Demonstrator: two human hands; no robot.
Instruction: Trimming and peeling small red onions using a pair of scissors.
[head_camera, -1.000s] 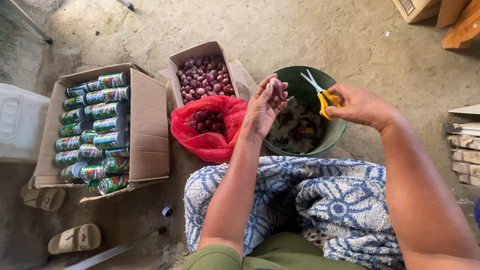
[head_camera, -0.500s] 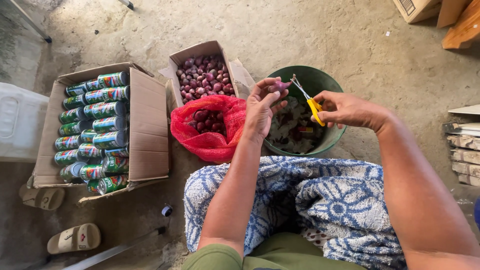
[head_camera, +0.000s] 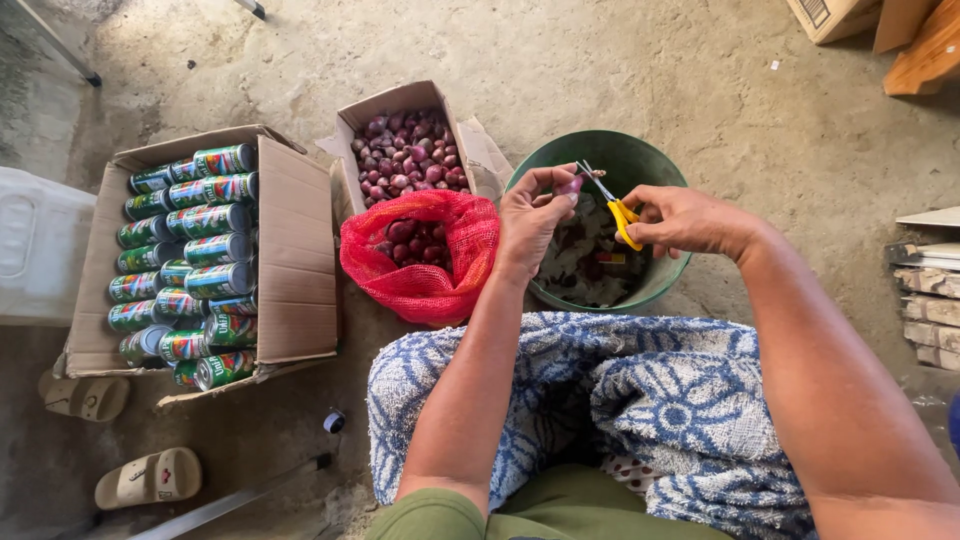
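A cardboard box of green cans (head_camera: 190, 262) sits near two sandals (head_camera: 148, 477) on the concrete floor (head_camera: 600, 60).

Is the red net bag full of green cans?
No, the red mesh bag holds purple-red shallots, and the green cans lie in the big cardboard box beside it.

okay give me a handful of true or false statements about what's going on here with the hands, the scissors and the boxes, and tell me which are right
1. The right hand holds yellow-handled scissors. True.
2. The left hand holds a green can. False: it pinches a small purple onion by the scissor blades.
3. Both hands are over the green bucket. True.
4. The red mesh bag is empty. False: dark red onions show in its open mouth.
5. The large cardboard box holds onions. False: it holds rows of green cans; the onions are in the small cardboard box.
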